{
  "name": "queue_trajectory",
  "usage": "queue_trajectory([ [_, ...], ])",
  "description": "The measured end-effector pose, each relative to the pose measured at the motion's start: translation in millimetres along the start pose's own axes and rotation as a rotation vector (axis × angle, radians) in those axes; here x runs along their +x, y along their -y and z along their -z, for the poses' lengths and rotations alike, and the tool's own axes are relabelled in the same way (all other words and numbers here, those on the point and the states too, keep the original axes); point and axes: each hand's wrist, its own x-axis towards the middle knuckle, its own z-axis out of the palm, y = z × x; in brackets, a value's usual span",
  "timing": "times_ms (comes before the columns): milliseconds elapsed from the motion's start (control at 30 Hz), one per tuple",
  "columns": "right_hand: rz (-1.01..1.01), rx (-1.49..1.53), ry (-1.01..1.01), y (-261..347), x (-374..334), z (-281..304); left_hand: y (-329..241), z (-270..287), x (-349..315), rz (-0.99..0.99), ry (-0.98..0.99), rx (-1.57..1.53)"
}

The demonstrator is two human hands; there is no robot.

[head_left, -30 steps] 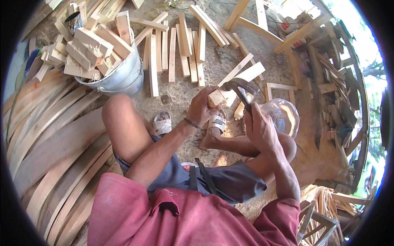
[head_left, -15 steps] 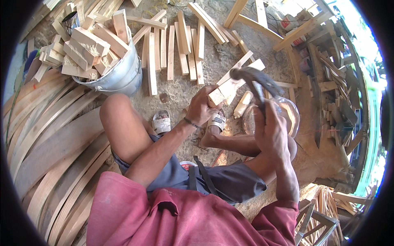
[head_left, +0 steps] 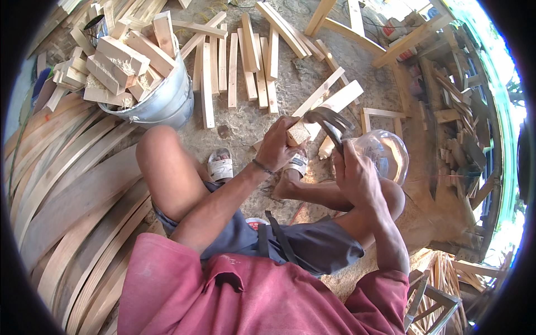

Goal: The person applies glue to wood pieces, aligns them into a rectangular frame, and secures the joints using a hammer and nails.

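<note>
My left hand [head_left: 278,139] is closed around a pale wooden piece [head_left: 299,133], its sawn end turned toward me. Long pale strips reach away beyond it to the upper right; whether they are joined to the held piece I cannot tell. My right hand [head_left: 357,172] grips the handle of a claw hammer [head_left: 330,121]. The dark hammer head is over the wood, just right of my left fingers, and seems to touch it. No nail can be made out. Below the hammer, a pale bottle [head_left: 326,147] is partly hidden.
Beside my right knee stands a clear round container [head_left: 392,159]. A bucket [head_left: 162,106] heaped with wood blocks stands at the far left. Several cut strips [head_left: 231,72] lie on the floor ahead. Long boards [head_left: 84,206] are stacked left, and a cluttered rack [head_left: 452,128] stands right.
The hammer has come down and left, from raised above the wood onto it. My right hand has moved slightly left and down. The held piece has shifted a little to the right.
</note>
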Motion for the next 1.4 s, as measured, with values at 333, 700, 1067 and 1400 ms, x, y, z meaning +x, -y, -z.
queue_trajectory([
  [333, 0.017, -0.011, -0.047, -1, 0, -4, 0, -6, -4, -0.092, -0.01, 0.015],
  [700, -0.031, 0.033, -0.072, -10, -12, -6, 10, -10, -7, -0.148, 0.032, 0.111],
  [1067, -0.086, 0.05, -0.062, 8, -24, 14, 4, -11, -8, -0.196, 0.004, 0.096],
  [1400, -0.048, 0.033, -0.077, 5, -27, -2, 10, -5, -7, -0.149, 0.079, 0.123],
])
